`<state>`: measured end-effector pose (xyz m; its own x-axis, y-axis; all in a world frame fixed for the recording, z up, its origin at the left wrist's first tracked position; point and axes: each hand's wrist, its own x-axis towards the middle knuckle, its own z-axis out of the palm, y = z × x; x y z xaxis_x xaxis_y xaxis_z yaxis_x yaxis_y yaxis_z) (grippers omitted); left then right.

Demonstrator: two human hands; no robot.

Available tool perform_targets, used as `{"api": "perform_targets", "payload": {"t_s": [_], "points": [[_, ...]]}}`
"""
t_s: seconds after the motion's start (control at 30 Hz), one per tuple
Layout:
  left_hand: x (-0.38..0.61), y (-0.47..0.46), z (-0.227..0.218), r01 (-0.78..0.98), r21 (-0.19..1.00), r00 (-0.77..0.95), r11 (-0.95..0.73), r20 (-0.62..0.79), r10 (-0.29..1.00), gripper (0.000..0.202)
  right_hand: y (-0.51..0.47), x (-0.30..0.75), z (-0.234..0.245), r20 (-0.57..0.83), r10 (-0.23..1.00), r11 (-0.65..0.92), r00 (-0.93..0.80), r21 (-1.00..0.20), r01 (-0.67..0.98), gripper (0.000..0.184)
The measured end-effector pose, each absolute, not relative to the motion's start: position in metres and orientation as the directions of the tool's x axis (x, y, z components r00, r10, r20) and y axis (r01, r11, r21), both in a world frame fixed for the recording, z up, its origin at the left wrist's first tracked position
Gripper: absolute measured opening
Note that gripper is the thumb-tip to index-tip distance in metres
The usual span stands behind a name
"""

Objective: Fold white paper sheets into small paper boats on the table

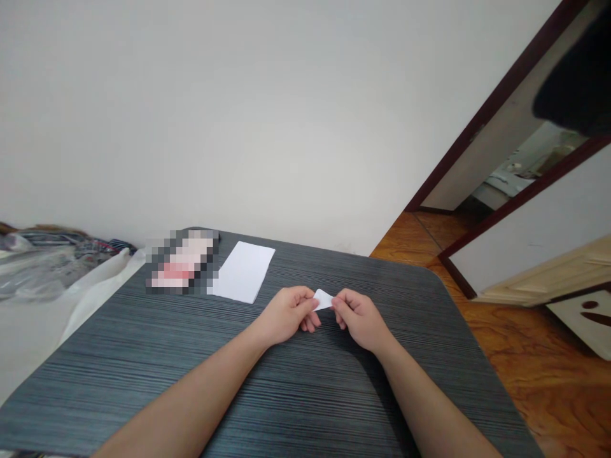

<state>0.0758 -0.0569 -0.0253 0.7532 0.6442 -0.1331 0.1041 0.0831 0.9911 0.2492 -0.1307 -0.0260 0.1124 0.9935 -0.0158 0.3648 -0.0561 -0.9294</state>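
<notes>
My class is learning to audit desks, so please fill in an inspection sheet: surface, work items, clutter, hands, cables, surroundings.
Surface: dark table with fine streaks.
Work items: small white piece between the hands; larger white sheet lying to their left.
Clutter: pixelated item left of the sheet, partly pink; identity cannot be told.
Hands: left hand and right hand each pinch the small white piece.
Cables: nothing seen.
Surroundings: pale wall behind, brown floor to the right, white material to the left.
</notes>
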Motion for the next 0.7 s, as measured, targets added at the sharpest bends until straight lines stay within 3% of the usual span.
{"api": "perform_targets", "payload": {"t_s": [0.27, 0.47, 0.7], "points": [[0.078, -0.057, -0.024, 0.099, 0.995, 0.731, 0.035, -0.096, 0.676, 0.022, -0.132, 0.249, -0.024, -0.027, 1.0, -0.03, 0.014, -0.923, 0.383, 0.026], [0.084, -0.056, -0.025, 0.066, 0.997, 0.701, 0.03, -0.068, 0.71, 0.018, -0.132, 0.25, -0.024, 0.015, 1.0, 0.015, -0.004, -0.967, 0.255, 0.008], [0.089, -0.059, -0.027, 0.107, 0.994, 0.732, -0.028, -0.059, 0.679, 0.02, -0.133, 0.252, -0.028, 0.025, 0.999, 0.032, -0.048, -0.987, 0.157, 0.011]]}}
